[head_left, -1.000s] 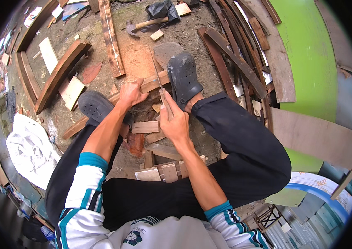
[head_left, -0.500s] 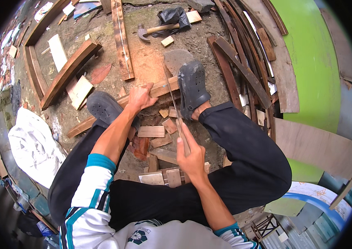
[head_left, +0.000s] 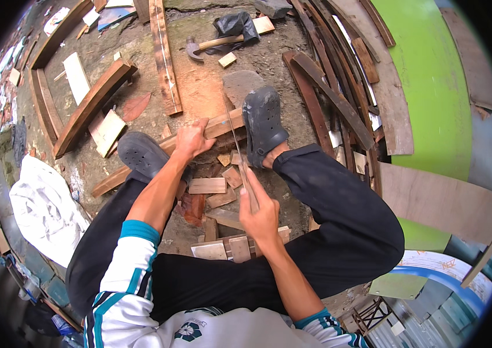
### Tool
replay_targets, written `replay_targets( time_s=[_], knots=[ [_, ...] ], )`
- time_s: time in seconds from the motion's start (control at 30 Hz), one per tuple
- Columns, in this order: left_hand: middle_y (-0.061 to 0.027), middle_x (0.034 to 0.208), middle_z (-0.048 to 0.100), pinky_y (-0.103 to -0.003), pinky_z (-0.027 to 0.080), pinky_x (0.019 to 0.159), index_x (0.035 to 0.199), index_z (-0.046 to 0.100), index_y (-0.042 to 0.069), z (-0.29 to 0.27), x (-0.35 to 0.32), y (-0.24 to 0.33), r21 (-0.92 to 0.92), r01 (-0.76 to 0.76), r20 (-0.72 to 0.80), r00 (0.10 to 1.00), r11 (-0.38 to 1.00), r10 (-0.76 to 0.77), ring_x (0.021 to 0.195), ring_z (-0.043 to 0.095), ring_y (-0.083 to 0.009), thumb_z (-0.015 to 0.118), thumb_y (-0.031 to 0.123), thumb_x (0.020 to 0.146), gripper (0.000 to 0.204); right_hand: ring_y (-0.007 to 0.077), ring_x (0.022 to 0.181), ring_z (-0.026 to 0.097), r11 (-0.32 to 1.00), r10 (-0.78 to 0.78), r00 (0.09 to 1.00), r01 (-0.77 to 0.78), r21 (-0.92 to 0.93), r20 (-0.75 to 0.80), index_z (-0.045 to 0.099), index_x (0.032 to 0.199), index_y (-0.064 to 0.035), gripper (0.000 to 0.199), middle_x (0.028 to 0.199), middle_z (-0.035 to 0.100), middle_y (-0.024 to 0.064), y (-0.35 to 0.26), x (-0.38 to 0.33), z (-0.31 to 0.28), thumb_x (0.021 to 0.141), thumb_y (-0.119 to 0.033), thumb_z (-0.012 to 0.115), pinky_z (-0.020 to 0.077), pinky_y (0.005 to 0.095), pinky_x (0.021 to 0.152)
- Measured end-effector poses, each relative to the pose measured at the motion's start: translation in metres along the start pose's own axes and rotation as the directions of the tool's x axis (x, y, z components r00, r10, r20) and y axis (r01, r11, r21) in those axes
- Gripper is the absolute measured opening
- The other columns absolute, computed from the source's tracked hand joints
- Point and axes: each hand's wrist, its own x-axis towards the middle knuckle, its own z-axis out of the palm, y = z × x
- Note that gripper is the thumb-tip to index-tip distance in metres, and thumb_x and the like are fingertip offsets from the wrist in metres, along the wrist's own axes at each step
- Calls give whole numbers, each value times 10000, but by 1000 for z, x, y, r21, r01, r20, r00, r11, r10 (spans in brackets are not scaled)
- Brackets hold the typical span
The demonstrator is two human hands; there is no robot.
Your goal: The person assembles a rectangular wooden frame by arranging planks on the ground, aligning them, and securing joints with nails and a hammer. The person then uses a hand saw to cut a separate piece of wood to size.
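Observation:
My left hand (head_left: pixel 192 139) is closed over a long piece of lumber (head_left: pixel 111 181) that lies slantwise across the ground. A dark clog (head_left: pixel 143 152) on my left foot and another clog (head_left: pixel 262 116) on my right foot rest at this lumber. In my closed right hand (head_left: pixel 260 216) is a handsaw (head_left: pixel 234 132) with a thin blade. The blade crosses the lumber between my left hand and the right clog, its tip pointing away from me. My fingers hide most of the saw's handle.
Offcuts (head_left: pixel 207 185) lie between my legs. Ahead are a claw hammer (head_left: pixel 217 43), sawdust (head_left: pixel 201 93) and an upright-lying plank (head_left: pixel 166 64). Dark strips (head_left: pixel 333 98) pile up at right beside a green panel (head_left: pixel 431 87). A curved wooden frame (head_left: pixel 92 107) and white cloth (head_left: pixel 43 206) lie left.
The whole view has shifted slightly. My right hand and the saw have moved only a little, with the blade still across the lumber. My left hand keeps its hold.

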Motion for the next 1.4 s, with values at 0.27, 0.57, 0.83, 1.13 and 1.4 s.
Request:
replay_targets(
  time_s=[0.27,0.57,0.83,1.13,1.4],
  knots=[
    [-206,943,730,-499,567,709,1199,609,86,-5,3,-2,15,-14,47,999,1000,13,812,720,-393,759,442,753,590,399,1143,652,975,220,969,-222,0,109,547,1396,30,459,1178,659,317,-13,38,18,953,-91,554,525,388,936],
    [-223,1039,718,-499,568,746,1287,587,80,-1,1,10,-27,-4,38,999,1000,5,856,717,-412,761,447,758,667,405,1164,640,964,265,962,-265,-16,66,552,1371,52,453,1208,659,295,6,96,41,954,-122,577,517,395,951],
    [-231,983,725,-484,572,710,1292,600,87,3,-2,-2,7,-10,-25,1000,1000,11,816,725,-385,765,432,752,662,413,981,698,998,-64,998,64,2,14,534,1437,-30,501,1190,658,288,2,-1,-5,939,-81,562,571,405,776],
    [-223,942,727,-494,566,690,1175,618,69,-2,1,-3,23,15,43,999,1000,-16,794,721,-390,765,432,745,582,364,1080,693,998,67,997,-68,14,50,560,1371,49,438,1147,681,310,-14,-8,-8,951,-73,570,548,359,869],
    [-229,960,726,-500,567,705,1147,635,65,-7,13,16,-19,-38,15,999,999,38,818,720,-398,775,410,731,559,365,1127,675,979,203,978,-204,4,39,552,1372,53,453,1211,667,285,24,84,32,949,-106,587,531,367,917]
  ],
)
